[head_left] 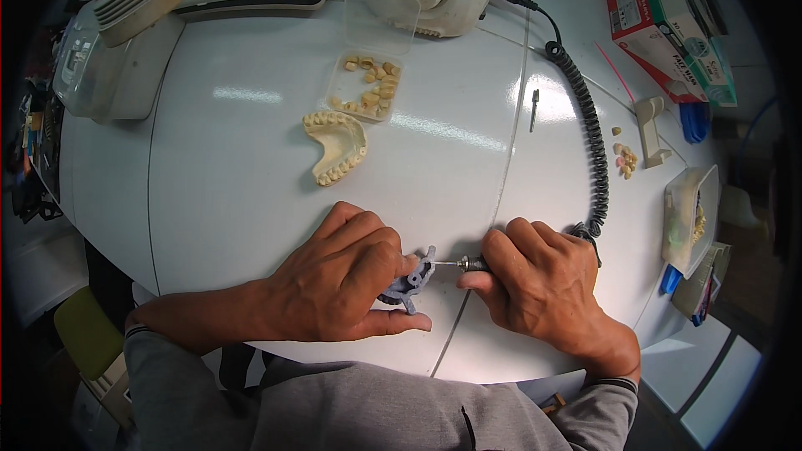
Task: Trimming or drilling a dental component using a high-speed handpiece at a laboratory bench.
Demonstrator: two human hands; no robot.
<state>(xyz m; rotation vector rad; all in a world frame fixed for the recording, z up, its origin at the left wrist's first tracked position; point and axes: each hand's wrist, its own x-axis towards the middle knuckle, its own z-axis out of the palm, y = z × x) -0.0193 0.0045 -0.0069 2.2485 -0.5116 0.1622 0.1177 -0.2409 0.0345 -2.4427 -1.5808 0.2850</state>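
My left hand [338,280] pinches a grey-blue dental framework [411,281] with thin arms and holes, near the table's front edge. Fingers cover part of it. In my right hand [539,284] is a dark rotary handpiece [476,264], wrapped by the fingers and pointing left. Its thin metal bur [447,263] reaches the framework's right side; whether it spins I cannot tell. Beyond my left hand lies a cream horseshoe-shaped dental cast [341,149] with teeth. Just behind the cast, an open clear plastic box [336,83] holds several yellowish tooth crowns [386,90].
A coiled black cord [590,117] runs from the white control unit [418,17] towards my right hand. A loose bur [534,110], several loose crowns [625,160], a cream rest [650,129], cartons [660,29] and an open tub [675,234] lie right. A clear container [109,67] stands left.
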